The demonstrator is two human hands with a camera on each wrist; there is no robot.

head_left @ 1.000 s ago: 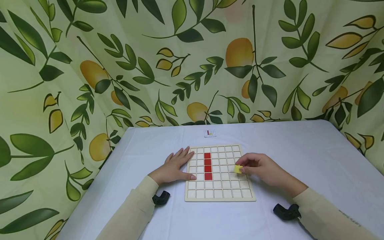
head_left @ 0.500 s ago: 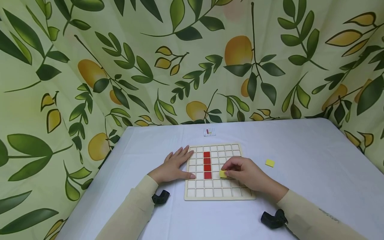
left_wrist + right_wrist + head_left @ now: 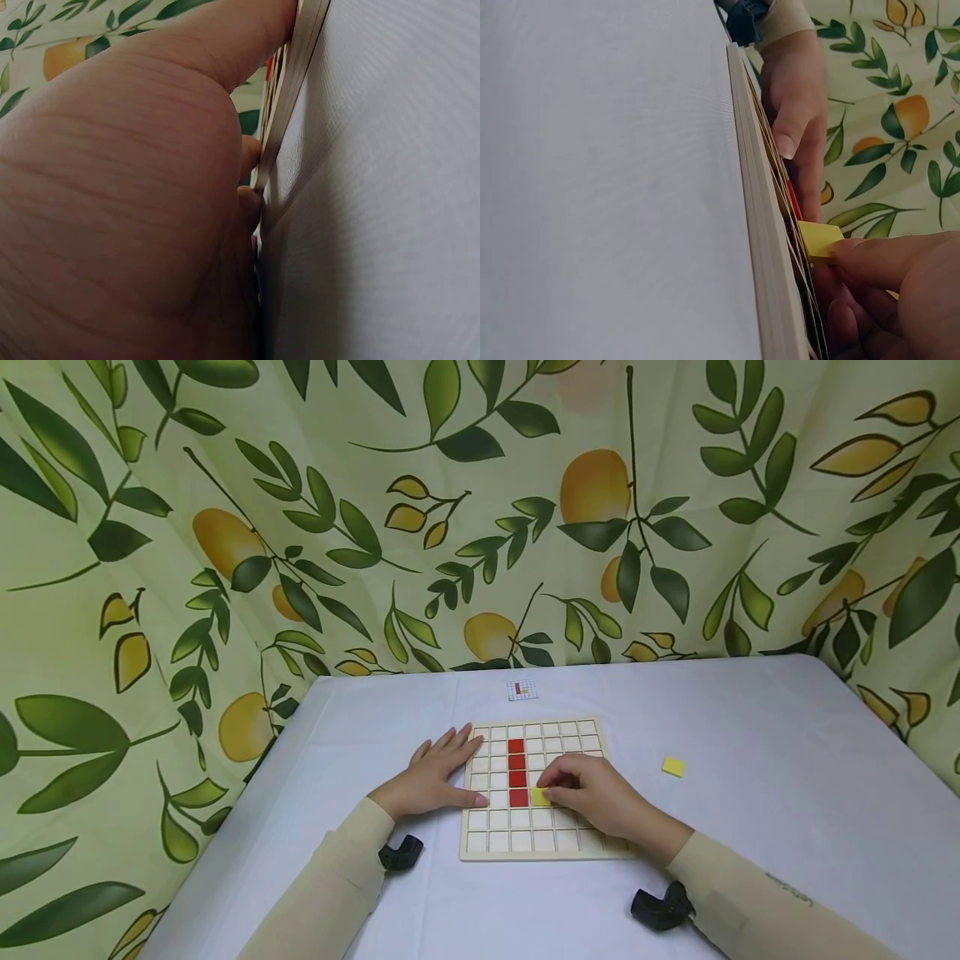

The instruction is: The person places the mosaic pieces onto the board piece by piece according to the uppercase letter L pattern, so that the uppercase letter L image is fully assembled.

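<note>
A pale wooden grid board lies flat on the table, with several red square tiles in one column. My left hand rests on the board's left edge, fingers spread, thumb over the lower left cells. Thumb and fingers of my right hand pinch a yellow square tile just right of the lowest red tile. In the right wrist view that yellow tile stands tilted against the grid; whether it sits in its cell I cannot tell. Little but the palm shows in the left wrist view.
A second yellow tile lies on the white cloth right of the board. Behind the board is a small card printed with a grid and coloured squares. A leaf-patterned curtain hangs beyond the table's far edge.
My right hand has carried the yellow tile leftward across the board to beside the lowest red tile. This uncovered the other yellow tile on the table. My left hand has stayed put.
</note>
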